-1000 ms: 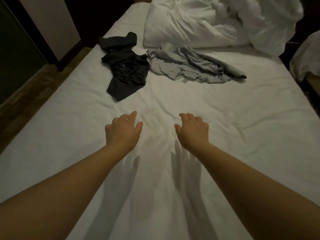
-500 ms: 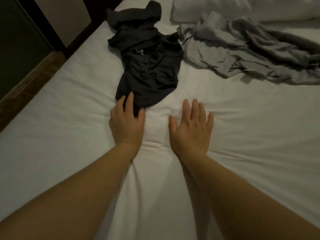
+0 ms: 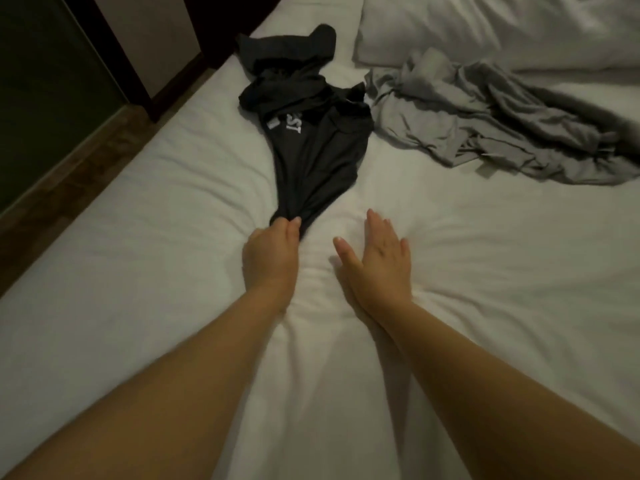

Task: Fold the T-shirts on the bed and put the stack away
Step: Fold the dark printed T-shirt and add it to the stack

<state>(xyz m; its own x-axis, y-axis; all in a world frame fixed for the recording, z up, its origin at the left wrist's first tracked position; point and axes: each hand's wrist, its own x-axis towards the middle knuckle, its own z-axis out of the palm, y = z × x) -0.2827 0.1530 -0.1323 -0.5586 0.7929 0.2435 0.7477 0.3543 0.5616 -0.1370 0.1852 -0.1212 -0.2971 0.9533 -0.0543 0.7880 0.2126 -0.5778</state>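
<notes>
Left hand (image 3: 272,251) pinches the black T-shirt (image 3: 317,143)'s near end.
Right hand (image 3: 379,261) presses flat, fingers straight, on the bed (image 3: 485,271).

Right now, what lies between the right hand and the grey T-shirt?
Only bare, creased white sheet lies between the right hand and the grey T-shirt, as the head view shows.

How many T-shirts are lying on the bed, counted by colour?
black T-shirt: 1
grey T-shirt: 1
Total: 2
</notes>
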